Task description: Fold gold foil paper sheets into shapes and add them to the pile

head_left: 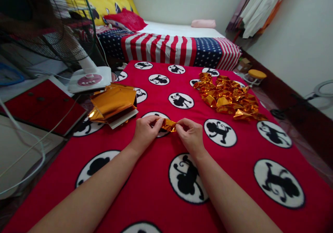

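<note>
In the head view, two bare hands work a small folded piece of gold foil (169, 125) near the center of the frame, above a table (153, 163) spread with a red cloth patterned with black monkey figures in white circles. The left hand (147, 129) pinches one end, its thumb and fingers closed on the foil; the right hand (191, 134) grips the other the same way, the fingertips hiding both ends.

Just beyond the left hand, at center left, lies a stack of gold foil sheets (114, 101), a pale card edge showing at its lower side. A heap of crumpled gold foil (229, 96) covers the cloth at upper right, apart from the right hand. The open cloth between the hands and both foil lots bears no other object.

A white-based fan (90, 79) crowds the upper left, its base close behind the stack, beside a red panel (45, 102). A bed (166, 47) draped in stars and stripes spans the background, and a yellow-topped stool (257, 74) stands at right.
</note>
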A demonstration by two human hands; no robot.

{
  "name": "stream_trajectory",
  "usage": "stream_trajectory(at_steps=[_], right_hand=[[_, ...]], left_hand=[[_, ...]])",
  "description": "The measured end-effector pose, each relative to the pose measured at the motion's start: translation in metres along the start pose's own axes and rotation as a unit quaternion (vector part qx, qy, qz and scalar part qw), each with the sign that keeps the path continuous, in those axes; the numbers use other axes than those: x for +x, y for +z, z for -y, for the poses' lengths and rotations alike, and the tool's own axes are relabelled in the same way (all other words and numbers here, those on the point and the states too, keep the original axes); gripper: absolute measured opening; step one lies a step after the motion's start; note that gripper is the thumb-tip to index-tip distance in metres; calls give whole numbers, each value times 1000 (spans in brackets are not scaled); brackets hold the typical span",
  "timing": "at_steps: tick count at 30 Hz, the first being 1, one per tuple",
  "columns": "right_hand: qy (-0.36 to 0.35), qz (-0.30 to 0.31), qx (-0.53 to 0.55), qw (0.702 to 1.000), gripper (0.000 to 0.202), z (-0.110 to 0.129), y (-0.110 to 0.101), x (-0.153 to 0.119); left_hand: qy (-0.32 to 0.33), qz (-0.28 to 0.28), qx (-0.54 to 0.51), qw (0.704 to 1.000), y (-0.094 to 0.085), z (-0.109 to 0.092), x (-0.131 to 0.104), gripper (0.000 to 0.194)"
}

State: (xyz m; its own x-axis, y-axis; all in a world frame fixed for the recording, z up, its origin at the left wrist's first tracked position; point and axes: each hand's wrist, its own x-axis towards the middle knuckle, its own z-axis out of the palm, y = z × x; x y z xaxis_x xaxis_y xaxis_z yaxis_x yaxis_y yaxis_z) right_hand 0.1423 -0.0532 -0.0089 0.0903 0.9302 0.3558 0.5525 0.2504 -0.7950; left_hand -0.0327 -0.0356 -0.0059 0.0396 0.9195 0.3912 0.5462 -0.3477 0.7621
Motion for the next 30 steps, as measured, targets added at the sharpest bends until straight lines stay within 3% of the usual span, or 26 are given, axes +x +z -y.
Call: stream_trajectory(at_steps=[5,11,24,30], right_hand=[[-8,-2,-31,999,14,-2,1,-1],[-42,2,-51,998,13,0,1,-2],[-55,-1,-35,998,13,5,2,-4],[-56,-4,-38,998,14,4,3,-4]], left_hand=[[29,-20,54,998,1,0,0,22],[50,-34,50,997,2,1,-1,21],[42,-55,32,997,1,-2,-1,21],[47,-37,32,998,1,-2,-2,24]])
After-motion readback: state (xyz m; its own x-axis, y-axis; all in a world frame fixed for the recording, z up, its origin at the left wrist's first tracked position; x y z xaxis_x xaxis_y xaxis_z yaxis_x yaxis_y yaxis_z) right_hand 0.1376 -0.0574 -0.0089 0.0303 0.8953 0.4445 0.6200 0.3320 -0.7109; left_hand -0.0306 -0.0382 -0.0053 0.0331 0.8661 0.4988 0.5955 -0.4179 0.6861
